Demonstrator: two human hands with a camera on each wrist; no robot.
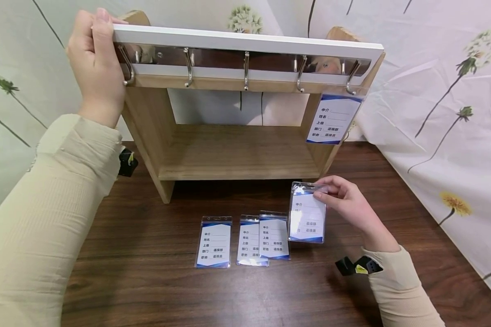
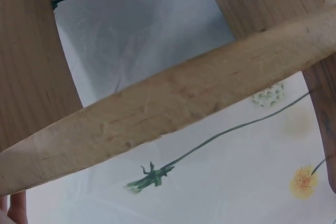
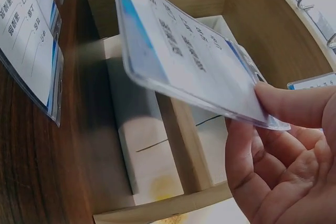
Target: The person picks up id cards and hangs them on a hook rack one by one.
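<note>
badge: head, right wrist views only

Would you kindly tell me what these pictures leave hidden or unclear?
Head view: print on the plastic-sleeved white-and-blue badge in the right hand, partly washed out by glare.
Head view: part of the middle flat-lying badge, covered by its right-hand neighbour.
Left wrist view: ends of the pale wooden plank, cut off by the edges.

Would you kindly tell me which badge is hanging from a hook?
The badge on the rightmost hook; three others lie on the table, and the right hand holds the fifth badge.
</note>
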